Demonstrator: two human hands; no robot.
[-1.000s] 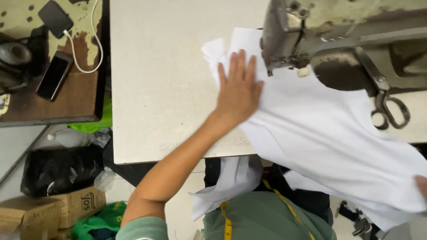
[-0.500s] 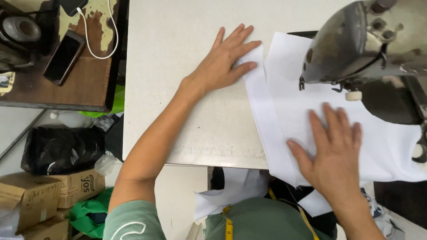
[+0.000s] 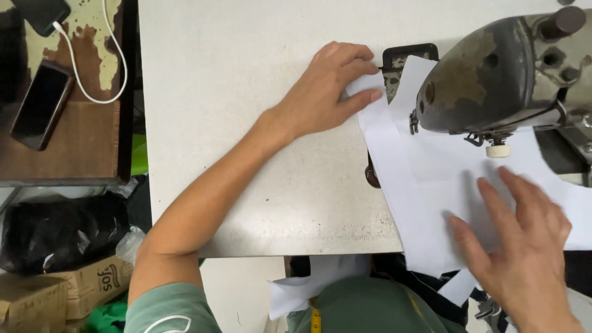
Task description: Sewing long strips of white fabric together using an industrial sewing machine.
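Note:
A white piece of fabric [image 3: 419,185] lies across the pale sewing table [image 3: 246,123], running under the head of a worn grey sewing machine [image 3: 499,80]. My left hand [image 3: 330,89] pinches the fabric's far left corner between thumb and fingers, just left of the machine. My right hand [image 3: 524,240] rests flat with fingers spread on the near part of the cloth, below the machine's presser foot [image 3: 496,148].
A dark wooden side table [image 3: 68,123] at the left holds a black phone [image 3: 40,105] and a white charging cable [image 3: 92,55]. Below it are a black bag [image 3: 55,231] and cardboard boxes [image 3: 55,293]. More white cloth [image 3: 308,287] hangs at my lap.
My left hand went from lying flat on the cloth to gripping its corner. My right hand came in and pressed down on the near cloth. The view shifted right toward the machine.

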